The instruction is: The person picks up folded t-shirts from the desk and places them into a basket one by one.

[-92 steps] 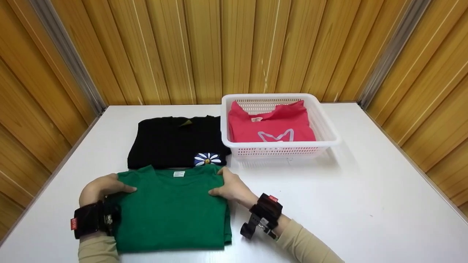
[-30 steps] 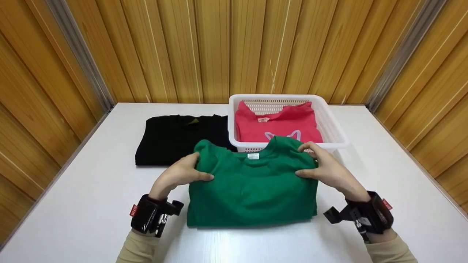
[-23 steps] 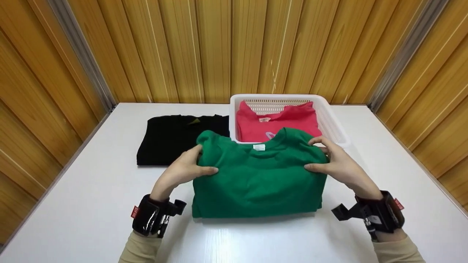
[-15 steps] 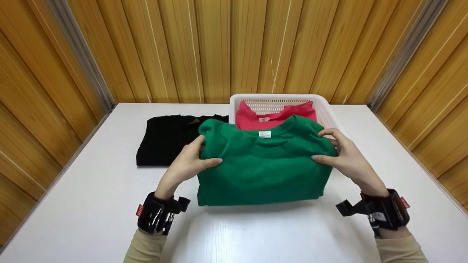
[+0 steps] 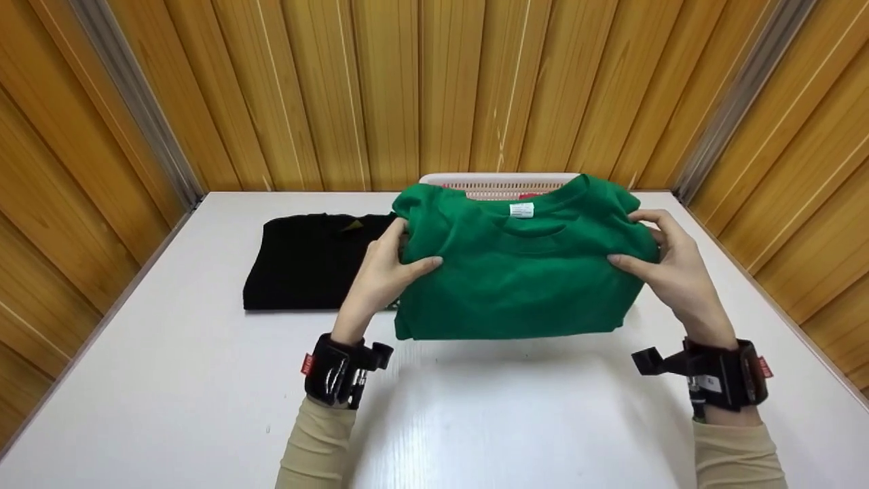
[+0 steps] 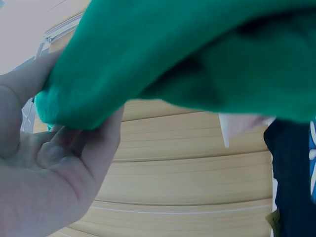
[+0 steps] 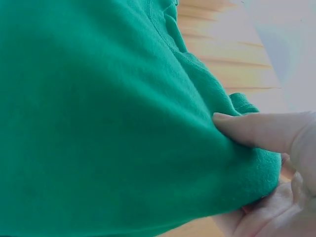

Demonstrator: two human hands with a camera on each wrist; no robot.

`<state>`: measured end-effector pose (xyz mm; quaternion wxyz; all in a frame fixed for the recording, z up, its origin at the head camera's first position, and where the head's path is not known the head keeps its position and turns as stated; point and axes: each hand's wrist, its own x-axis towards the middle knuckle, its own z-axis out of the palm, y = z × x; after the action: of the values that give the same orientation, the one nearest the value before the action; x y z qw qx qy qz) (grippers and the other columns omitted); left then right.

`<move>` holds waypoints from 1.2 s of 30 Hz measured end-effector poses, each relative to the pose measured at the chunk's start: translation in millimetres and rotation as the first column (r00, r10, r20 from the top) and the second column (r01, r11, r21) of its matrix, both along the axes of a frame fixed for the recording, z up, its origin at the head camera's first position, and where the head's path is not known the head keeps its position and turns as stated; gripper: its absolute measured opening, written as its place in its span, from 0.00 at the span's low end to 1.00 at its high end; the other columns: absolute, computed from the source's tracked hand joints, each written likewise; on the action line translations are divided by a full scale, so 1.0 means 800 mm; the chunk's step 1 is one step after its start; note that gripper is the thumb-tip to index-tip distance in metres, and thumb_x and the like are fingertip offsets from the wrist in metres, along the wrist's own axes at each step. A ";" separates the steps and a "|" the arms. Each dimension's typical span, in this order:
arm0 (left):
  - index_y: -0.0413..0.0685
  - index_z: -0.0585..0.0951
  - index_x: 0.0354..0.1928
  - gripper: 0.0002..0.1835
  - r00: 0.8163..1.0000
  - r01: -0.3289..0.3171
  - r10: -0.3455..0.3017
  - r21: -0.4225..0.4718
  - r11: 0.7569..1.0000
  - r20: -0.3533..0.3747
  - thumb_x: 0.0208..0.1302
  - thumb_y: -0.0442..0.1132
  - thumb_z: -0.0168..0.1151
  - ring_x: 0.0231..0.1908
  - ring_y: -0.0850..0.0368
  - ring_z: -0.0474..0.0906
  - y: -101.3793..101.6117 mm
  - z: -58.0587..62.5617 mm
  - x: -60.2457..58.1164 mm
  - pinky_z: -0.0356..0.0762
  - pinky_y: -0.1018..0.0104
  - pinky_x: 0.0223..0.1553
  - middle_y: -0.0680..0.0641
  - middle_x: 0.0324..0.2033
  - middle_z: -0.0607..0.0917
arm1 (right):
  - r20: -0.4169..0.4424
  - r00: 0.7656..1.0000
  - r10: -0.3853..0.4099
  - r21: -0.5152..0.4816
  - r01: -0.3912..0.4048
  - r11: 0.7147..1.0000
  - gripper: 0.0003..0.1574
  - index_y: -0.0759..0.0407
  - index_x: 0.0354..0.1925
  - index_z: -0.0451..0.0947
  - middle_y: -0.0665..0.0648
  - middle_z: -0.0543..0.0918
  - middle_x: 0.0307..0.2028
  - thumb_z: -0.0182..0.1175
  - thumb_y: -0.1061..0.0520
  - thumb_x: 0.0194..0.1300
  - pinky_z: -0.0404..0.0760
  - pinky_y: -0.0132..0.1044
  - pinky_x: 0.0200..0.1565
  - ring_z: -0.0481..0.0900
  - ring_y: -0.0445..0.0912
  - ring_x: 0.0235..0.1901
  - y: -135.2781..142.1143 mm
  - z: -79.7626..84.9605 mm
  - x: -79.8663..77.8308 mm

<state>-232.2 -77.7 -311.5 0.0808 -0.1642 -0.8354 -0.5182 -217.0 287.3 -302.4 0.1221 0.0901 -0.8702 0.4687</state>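
Note:
A folded green T-shirt hangs above the table, its collar and white label toward the back. My left hand grips its left shoulder, thumb on the front and fingers behind. On the opposite shoulder my right hand pinches the cloth the same way. Both wrist views show the green cloth between thumb and fingers. Behind the shirt stands a white plastic basket, mostly hidden, with scraps of a red garment showing inside.
A folded black shirt lies on the white table left of the basket, partly covered by my left hand and the green shirt. Wood-patterned panels close off the back and both sides.
Both hands have lifted the green T-shirt off the table and carried it right and toward the back. It now blocks most of the basket and the red garment. The black shirt stays put.

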 end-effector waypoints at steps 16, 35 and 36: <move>0.36 0.71 0.53 0.23 0.989 -0.072 0.086 0.115 0.991 -0.124 0.58 0.36 0.67 0.52 0.44 0.80 0.023 -0.010 -0.028 0.79 0.51 0.53 0.36 0.50 0.82 | -0.067 0.996 -0.055 -0.107 0.048 0.993 0.33 0.51 0.61 0.64 0.62 0.75 0.59 0.64 0.58 0.61 0.71 0.60 0.59 0.73 0.41 0.56 -0.003 -0.002 -0.026; 0.38 0.72 0.54 0.24 0.988 -0.074 0.096 0.172 0.982 -0.124 0.57 0.37 0.68 0.50 0.46 0.82 0.027 0.002 -0.034 0.81 0.54 0.51 0.37 0.47 0.84 | -0.120 0.986 -0.112 -0.147 0.094 0.985 0.34 0.48 0.62 0.65 0.47 0.77 0.51 0.65 0.59 0.59 0.71 0.61 0.59 0.73 0.40 0.54 0.002 0.011 -0.035; 0.38 0.72 0.54 0.24 0.988 -0.075 0.097 0.170 0.983 -0.124 0.57 0.37 0.68 0.50 0.46 0.81 0.028 0.006 -0.035 0.80 0.54 0.51 0.37 0.47 0.84 | -0.125 0.986 -0.114 -0.146 0.095 0.985 0.34 0.48 0.61 0.65 0.47 0.77 0.51 0.65 0.59 0.59 0.72 0.60 0.59 0.72 0.40 0.54 0.002 0.014 -0.037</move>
<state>-260.3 -55.7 -306.8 0.1715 -0.1547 -0.7888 -0.5696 -246.2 289.2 -291.4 0.2103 0.0665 -0.8288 0.5143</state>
